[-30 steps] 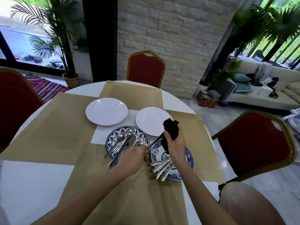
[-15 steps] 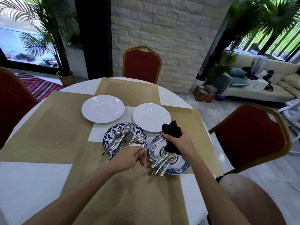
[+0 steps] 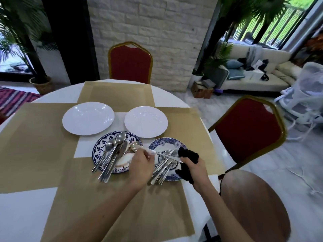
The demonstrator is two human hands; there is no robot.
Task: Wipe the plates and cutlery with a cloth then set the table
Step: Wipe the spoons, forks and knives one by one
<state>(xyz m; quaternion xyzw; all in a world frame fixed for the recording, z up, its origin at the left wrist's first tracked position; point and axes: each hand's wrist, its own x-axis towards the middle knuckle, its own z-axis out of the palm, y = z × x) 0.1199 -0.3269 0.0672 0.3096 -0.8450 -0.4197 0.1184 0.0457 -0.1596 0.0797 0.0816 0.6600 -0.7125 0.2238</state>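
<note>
My left hand point(image 3: 140, 165) pinches one end of a silver spoon point(image 3: 157, 152) that stretches across to my right hand point(image 3: 195, 167). The right hand grips a black cloth point(image 3: 187, 160) bunched around the spoon's other end. Under them sits a blue-patterned plate point(image 3: 166, 143) with several pieces of cutlery point(image 3: 161, 171) lying on it. To its left another blue-patterned plate point(image 3: 99, 147) carries a pile of spoons and knives point(image 3: 113, 152). Two plain white plates point(image 3: 88, 118) point(image 3: 146, 121) rest farther back on the table.
The round white table point(image 3: 22, 215) is covered with tan placemats point(image 3: 38, 137). Red chairs with gold frames stand at the far side point(image 3: 130, 62) and on the right point(image 3: 248, 130). A brown round stool point(image 3: 253, 205) is beside my right arm. A white sofa and plants lie beyond.
Both hands have moved apart along the spoon, the right hand and cloth sliding right toward its end. The spoon now lies flatter above the right blue plate.
</note>
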